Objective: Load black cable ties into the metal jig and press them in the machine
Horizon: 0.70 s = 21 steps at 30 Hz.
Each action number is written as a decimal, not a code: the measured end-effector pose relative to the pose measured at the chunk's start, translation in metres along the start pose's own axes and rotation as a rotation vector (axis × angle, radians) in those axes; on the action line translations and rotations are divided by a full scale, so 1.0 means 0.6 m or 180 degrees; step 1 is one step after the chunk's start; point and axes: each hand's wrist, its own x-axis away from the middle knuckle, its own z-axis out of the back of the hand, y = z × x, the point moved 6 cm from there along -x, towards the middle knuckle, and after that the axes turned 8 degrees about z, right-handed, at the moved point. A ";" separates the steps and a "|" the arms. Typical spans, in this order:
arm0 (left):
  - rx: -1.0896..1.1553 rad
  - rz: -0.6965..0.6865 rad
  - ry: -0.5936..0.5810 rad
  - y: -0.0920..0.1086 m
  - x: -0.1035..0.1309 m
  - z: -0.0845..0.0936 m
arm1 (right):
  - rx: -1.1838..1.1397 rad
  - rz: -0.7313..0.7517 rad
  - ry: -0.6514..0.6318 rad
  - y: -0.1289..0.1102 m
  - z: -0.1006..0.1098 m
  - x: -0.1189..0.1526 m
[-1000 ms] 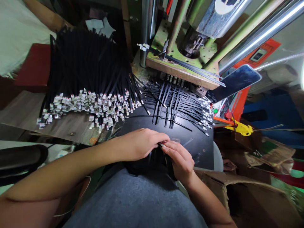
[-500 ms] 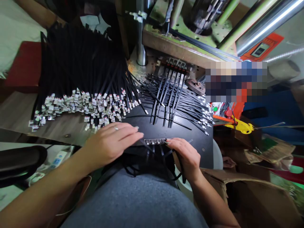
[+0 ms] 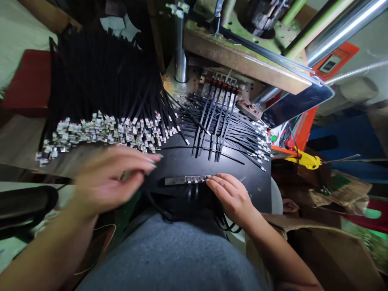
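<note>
A narrow metal bar [image 3: 175, 181] with a row of small connectors lies along the near edge of the black table top [image 3: 169, 161]. My right hand [image 3: 235, 196] has its fingers bent together over the bar's right end. Black flat cables [image 3: 194, 192] hang from the connectors toward my lap. Smeared by motion, my left hand [image 3: 113, 178] is off the bar to the left, its fingers stretched out and the thumb apart, with nothing visible between them. It is near a large bundle of black flat cables [image 3: 106, 81] with silvery connector ends [image 3: 100, 127].
A press [image 3: 242, 56] stands at the back, with several flat cables [image 3: 216, 121] running out of its lower fixture. More cables [image 3: 242, 133] lie across the table. A phone-like dark panel [image 3: 298, 101], a yellow-handled tool [image 3: 307, 161] and a cardboard box [image 3: 327, 242] are on the right.
My left hand has moved left, away from the bar, uncovering its left end. My right hand has stayed at the right end, with its fingers shifted slightly left.
</note>
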 end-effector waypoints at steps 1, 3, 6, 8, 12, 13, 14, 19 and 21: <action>0.0093 -0.0171 -0.0311 0.015 -0.001 -0.040 | 0.0123 -0.0015 -0.0146 0.000 -0.001 0.001; 0.0204 -0.0440 -0.0723 0.037 0.001 -0.103 | 0.0470 -0.0123 -0.0329 0.004 0.003 0.006; 0.0112 -0.0368 -0.0706 0.044 0.001 -0.138 | 0.0707 -0.0501 -0.0069 0.015 0.020 0.017; -0.0127 -0.0221 -0.0709 0.046 -0.002 -0.138 | 0.0343 -0.0782 0.0297 0.025 0.028 0.024; -0.0734 -0.0141 -0.0861 0.065 -0.010 -0.131 | -0.0758 -0.0853 0.0774 0.040 0.022 0.023; -0.0846 -0.0163 -0.0869 0.071 -0.013 -0.131 | -0.0863 -0.0797 0.0785 0.041 0.018 0.021; -0.0930 -0.0192 -0.0887 0.077 -0.015 -0.132 | -0.0865 -0.0732 0.0780 0.042 0.015 0.019; -0.1092 -0.0221 -0.1157 0.074 -0.019 -0.139 | -0.0425 -0.0550 0.0561 0.036 0.001 0.027; -0.0988 -0.0235 -0.1382 0.064 -0.025 -0.135 | -0.0470 -0.0597 0.0519 0.040 0.006 0.035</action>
